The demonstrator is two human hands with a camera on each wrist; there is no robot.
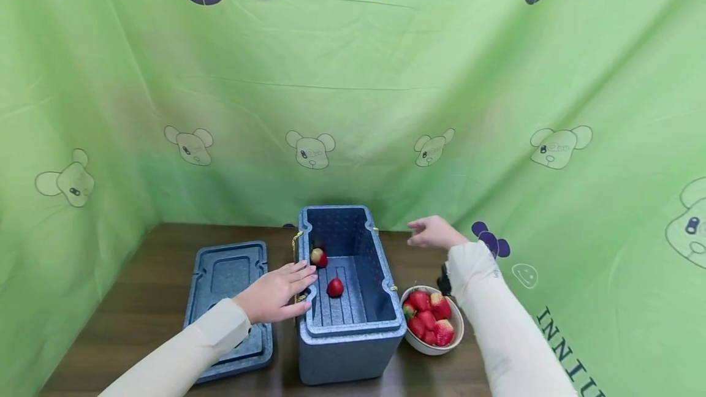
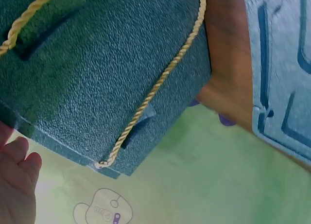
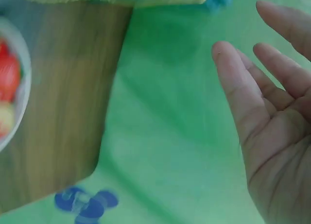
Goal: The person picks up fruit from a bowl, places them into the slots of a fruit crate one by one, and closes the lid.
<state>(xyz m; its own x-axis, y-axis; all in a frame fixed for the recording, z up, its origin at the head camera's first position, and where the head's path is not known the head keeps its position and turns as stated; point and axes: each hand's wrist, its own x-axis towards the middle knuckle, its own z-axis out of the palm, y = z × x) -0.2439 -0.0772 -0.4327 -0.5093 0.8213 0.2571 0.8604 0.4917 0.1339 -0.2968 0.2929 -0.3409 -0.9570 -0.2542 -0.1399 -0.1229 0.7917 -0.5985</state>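
A blue foam box (image 1: 353, 357) stands uncovered on the table, with two strawberries inside: one red strawberry (image 1: 334, 287) on its floor and a paler-topped strawberry (image 1: 318, 257) by the left wall. My left hand (image 1: 278, 291) rests with spread fingers on the box's left rim. In the left wrist view, the box's side wall (image 2: 112, 78) carries a yellow rope (image 2: 160, 80). Off to the right of the box, my right hand (image 1: 436, 233) hangs in the air, and the right wrist view shows its fingers (image 3: 233, 73) apart with nothing between them.
A white bowl (image 1: 460, 329) heaped with several strawberries (image 1: 426, 320) stands close to the box's right side. The blue lid (image 1: 231, 271) lies flat on the wooden table (image 1: 138, 311) to the left. A green printed curtain (image 1: 353, 109) hangs behind and at both sides.
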